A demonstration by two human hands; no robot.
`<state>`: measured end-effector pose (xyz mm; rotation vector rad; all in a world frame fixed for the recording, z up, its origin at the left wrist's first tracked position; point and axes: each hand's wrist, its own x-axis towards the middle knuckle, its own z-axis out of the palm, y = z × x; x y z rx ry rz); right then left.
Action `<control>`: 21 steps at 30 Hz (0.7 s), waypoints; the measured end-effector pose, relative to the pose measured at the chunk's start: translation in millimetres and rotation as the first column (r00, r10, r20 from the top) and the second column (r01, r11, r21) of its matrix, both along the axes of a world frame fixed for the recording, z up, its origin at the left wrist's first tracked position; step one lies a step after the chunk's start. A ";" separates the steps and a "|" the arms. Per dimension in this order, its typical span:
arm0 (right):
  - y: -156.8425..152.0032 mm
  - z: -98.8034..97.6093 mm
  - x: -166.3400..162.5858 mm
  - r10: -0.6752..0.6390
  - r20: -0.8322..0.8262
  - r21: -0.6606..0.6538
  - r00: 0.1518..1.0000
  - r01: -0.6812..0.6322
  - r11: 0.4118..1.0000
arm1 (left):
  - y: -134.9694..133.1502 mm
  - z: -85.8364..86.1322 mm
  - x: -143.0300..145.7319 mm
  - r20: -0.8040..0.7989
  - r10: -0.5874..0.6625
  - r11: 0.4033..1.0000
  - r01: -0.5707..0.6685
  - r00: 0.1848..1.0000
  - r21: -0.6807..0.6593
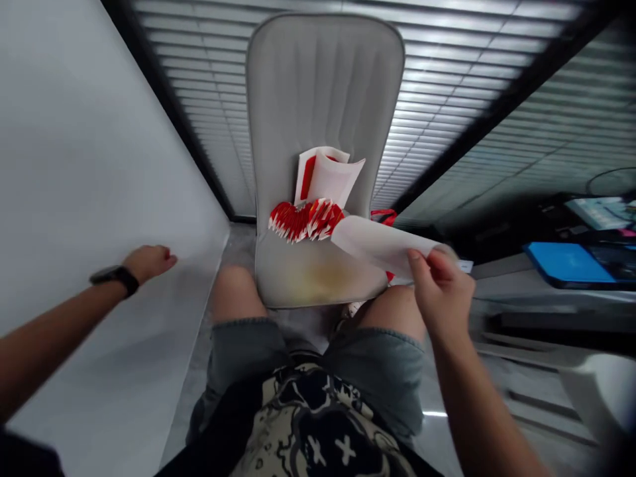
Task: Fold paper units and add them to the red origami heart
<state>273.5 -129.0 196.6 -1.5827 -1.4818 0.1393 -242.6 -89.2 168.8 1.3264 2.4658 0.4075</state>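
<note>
- Fingers of the right hand are closed in a pinch on the near end of a white paper sheet, which curls slightly and is blurred near the grip.
- From those fingers, the sheet's long axis runs left and slightly away from the person, out over a grey padded chair.
- Its far end lies just beside a fanned bunch of red-and-white paper pieces, on the chair's seat.
- The right hand is much nearer the sheet; the left hand is well apart, out by a white wall, its fingers loosely curled around nothing and a black wristwatch on its wrist.
- Behind the bunch, a folded white-and-red paper item stands tilted against the chair's backrest.
- A red loop shows just past the sheet, at the seat's right edge.
- Bare knees and denim shorts show below the seat.
- Far right, a flat blue case lies on a dark worktop.
- Window blinds fill the background.
</note>
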 end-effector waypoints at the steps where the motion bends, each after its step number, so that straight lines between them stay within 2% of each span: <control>1: 3.6 1.5 -2.6 0.023 0.026 0.017 0.999 -0.023 1.000 | -1.2 1.0 -0.5 -0.120 -0.112 0.992 0.103 0.986 -0.078; 2: 6.1 1.9 -5.4 0.046 0.049 0.029 0.998 -0.047 0.998 | -3.0 2.1 4.6 -0.226 -0.256 0.963 0.228 0.940 -0.145; 4: 7.4 -1.6 -12.0 0.091 0.087 0.039 0.992 -0.095 0.995 | -9.6 6.2 30.3 -0.326 -0.560 0.828 0.508 0.762 -0.237; 6: 4.2 -10.5 -20.4 0.105 0.136 0.070 0.985 -0.115 0.991 | -19.5 14.2 69.9 -0.248 -0.782 0.620 0.754 0.571 -0.219; 8: -2.0 -24.2 -29.7 0.091 0.201 0.107 0.975 -0.115 0.988 | -27.0 25.4 112.3 -0.123 -0.900 0.434 0.876 0.417 -0.211; 10: -10.3 -41.0 -38.2 0.121 0.264 0.127 0.957 -0.159 0.979 | -28.6 36.9 148.7 -0.032 -0.952 0.304 0.934 0.304 -0.189; 12: -20.4 -59.3 -45.2 0.244 0.333 0.090 0.911 -0.289 0.953 | -26.1 45.0 176.0 0.065 -0.976 0.192 0.960 0.209 -0.202; 13: -26.1 -68.9 -48.2 0.323 0.373 0.056 0.870 -0.369 0.928 | -24.5 47.2 186.9 0.108 -0.974 0.171 0.962 0.197 -0.212; 15: -38.1 -89.4 -53.6 0.457 0.453 -0.035 0.765 -0.497 0.867 | -21.8 48.5 204.8 0.163 -0.980 0.080 0.976 0.115 -0.205; 18: -53.6 -125.6 -61.0 0.550 0.542 -0.182 0.635 -0.550 0.815 | -19.6 46.0 226.3 0.080 -0.987 -0.149 0.979 -0.139 -0.140; 20: -59.6 -152.2 -65.1 0.598 0.556 -0.295 0.577 -0.536 0.791 | -19.8 42.3 238.0 -0.035 -0.952 -0.301 0.951 -0.304 -0.076; 21: -61.5 -164.7 -67.0 0.604 0.551 -0.333 0.576 -0.512 0.792 | -20.7 39.5 242.9 -0.090 -0.927 -0.363 0.931 -0.365 -0.040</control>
